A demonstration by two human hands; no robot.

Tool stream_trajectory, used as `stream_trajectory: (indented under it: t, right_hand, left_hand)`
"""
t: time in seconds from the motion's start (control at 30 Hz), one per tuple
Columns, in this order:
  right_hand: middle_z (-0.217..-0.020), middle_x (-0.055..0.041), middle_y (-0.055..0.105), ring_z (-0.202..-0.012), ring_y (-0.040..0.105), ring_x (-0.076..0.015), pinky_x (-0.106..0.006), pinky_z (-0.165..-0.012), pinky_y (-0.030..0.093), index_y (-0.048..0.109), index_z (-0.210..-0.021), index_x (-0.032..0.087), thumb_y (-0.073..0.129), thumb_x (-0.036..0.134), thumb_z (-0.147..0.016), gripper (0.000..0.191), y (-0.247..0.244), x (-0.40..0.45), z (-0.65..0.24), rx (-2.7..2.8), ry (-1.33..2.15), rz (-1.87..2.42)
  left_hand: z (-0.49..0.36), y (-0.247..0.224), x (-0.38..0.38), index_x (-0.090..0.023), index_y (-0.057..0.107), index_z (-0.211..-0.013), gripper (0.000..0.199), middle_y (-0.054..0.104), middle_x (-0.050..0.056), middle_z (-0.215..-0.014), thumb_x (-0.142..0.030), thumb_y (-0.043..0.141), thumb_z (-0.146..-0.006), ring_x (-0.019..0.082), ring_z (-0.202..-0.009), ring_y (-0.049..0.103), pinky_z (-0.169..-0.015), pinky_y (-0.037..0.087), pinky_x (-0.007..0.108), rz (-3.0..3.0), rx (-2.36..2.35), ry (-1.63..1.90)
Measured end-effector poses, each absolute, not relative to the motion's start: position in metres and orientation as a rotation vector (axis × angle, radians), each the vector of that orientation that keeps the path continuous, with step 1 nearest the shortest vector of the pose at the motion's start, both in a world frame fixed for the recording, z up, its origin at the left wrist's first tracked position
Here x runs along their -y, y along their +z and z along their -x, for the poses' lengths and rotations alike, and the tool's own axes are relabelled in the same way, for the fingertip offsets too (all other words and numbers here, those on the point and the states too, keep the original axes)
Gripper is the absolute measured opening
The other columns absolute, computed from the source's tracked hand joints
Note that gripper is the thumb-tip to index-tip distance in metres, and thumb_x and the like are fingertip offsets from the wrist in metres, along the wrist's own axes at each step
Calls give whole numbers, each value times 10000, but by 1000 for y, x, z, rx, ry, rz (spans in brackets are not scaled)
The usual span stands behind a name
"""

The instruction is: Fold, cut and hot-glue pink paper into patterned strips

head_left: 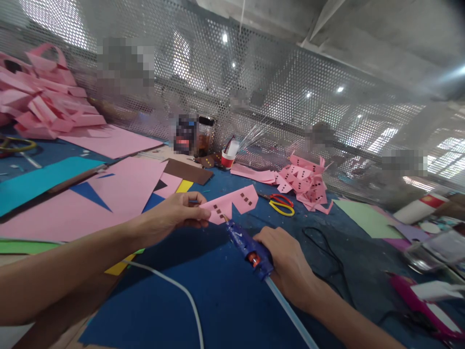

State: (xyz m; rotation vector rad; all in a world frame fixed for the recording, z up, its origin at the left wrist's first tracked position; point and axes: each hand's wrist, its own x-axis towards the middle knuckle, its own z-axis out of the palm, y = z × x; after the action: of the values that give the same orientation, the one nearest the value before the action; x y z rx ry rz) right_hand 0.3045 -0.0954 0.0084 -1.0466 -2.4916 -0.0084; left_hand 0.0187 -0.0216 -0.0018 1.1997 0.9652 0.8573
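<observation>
Between the thumb and fingers of my left hand [187,211] is a folded pink paper piece [238,199] with rows of small dark brown squares. My right hand [285,254] is wrapped round a blue hot glue gun [247,245], with a long pale glue stick [290,310] coming out of its back. The gun's nozzle is at the lower edge of the pink piece, by the brown squares; whether it touches the paper I cannot tell. Beyond the piece lie scissors [281,204] with red and yellow handles.
A pile of pink dotted paper pieces [305,182] lies by the perforated metal screen [279,97]. Pink strips [54,106] are heaped at the far left. Coloured sheets [119,203] cover the left side. A white cord [181,286] crosses the blue tabletop; a magenta tool [421,303] lies right.
</observation>
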Motion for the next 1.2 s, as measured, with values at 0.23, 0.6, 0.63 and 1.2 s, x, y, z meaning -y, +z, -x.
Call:
stream_trajectory:
  t: [0.23,0.6,0.63,1.2]
  right_hand:
    - [-894,-50,638,-731,508,-185,-326,-691,307,582,-959,195,462,233,-979,127,9,96,-303,2486,-17,1052]
    - [-894,-41,621,-738,497,-184,-323,-700,292,579,-975,194,487,223,-964,98,8,95,-304,2488,-4,1044]
    - [-905,-42,621,-744,499,-184,-323,-703,292,579,-983,193,494,223,-958,93,8,95,-305,2494,8,1047]
    - [-898,-52,669,-730,546,-191,-316,-680,337,595,-1007,197,499,251,-974,116,17,94,-308,2433,-127,1049]
  left_hand:
    - [-18,-2,22,-195,614,-788,290,713,-9,-739,-326,857,-702,108,-654,651,-647,520,210,-1207,-950,863]
    - [-16,-5,20,-195,616,-804,302,720,-7,-753,-346,860,-707,102,-661,650,-648,520,196,-1216,-963,857]
    - [-16,-5,20,-195,617,-805,302,721,-6,-756,-349,858,-710,102,-667,652,-654,521,194,-1220,-969,858]
    - [-17,0,18,-184,595,-814,350,744,46,-831,-437,819,-722,162,-734,681,-668,518,260,-1318,-1039,931]
